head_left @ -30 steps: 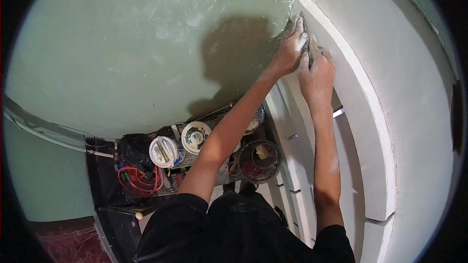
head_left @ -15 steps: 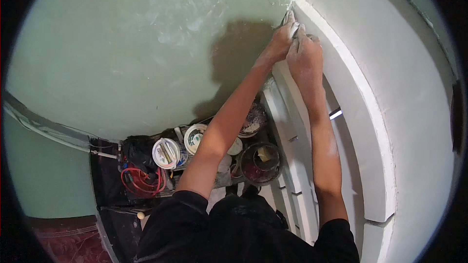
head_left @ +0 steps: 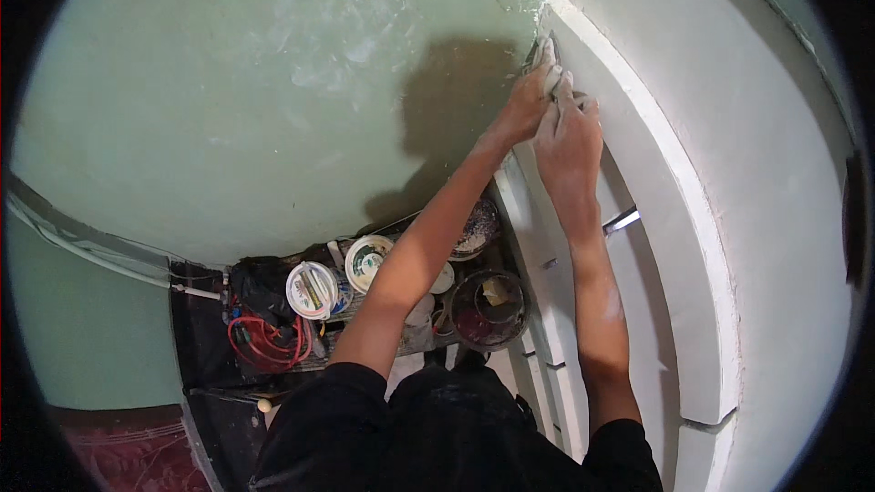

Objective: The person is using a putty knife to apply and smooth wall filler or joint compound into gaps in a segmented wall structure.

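Your left hand (head_left: pixel 532 102), nearly straight-fingered, and half-curled right hand (head_left: pixel 571 138) have slid toward six o'clock, now lower along the slat (head_left: pixel 652 191) curving from one to four, anything held impossible to tell, wall (head_left: pixel 273 100) at ten.

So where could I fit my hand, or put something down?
Perhaps the gap between the forearms, below the left hand and right hand. Maybe the pale patch between the shoes and white slats. Around the plank it's crowded: white buckets, red coil, dark tub.
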Available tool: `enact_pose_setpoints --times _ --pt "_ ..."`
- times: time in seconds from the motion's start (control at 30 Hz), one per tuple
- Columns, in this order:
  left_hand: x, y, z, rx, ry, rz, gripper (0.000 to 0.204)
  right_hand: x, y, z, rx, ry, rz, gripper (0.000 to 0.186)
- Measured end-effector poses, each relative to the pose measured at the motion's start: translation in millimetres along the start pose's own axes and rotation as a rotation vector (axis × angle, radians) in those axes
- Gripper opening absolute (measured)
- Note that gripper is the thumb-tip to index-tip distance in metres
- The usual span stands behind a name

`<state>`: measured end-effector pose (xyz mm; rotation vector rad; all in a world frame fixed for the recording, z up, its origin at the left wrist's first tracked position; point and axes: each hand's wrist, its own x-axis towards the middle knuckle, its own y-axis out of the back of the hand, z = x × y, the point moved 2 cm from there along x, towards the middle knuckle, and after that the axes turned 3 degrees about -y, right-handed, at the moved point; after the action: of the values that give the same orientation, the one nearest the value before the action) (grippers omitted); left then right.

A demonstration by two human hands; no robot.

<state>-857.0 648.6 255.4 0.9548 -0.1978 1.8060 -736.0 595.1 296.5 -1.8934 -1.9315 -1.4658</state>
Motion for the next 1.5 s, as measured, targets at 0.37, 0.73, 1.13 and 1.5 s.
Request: enact_pose_setpoints --times 0.37,0.73,1.13,1.5 --pt "-8.8 -1.1 17.2 -0.027 0.106 0.025 0.055 -4.5 -1.5 8.9 -0.037 0.032 0.022 0.044" --pt "12.1 9.8 -0.3 -0.104 0.109 -0.151 0.061 18.6 -12.4 2.6 -0.067 -0.003 -0.007 0.045" --pt "2.4 8.1 18.3 -0.148 0.112 -0.089 0.057 0.7 8.8 -16.3 -0.079 -0.064 -0.038 0.045" --pt "9.7 12.8 16.2 -0.18 0.095 -0.082 0.059 11.9 4.0 -12.2 -0.094 0.019 -0.01 0.046"
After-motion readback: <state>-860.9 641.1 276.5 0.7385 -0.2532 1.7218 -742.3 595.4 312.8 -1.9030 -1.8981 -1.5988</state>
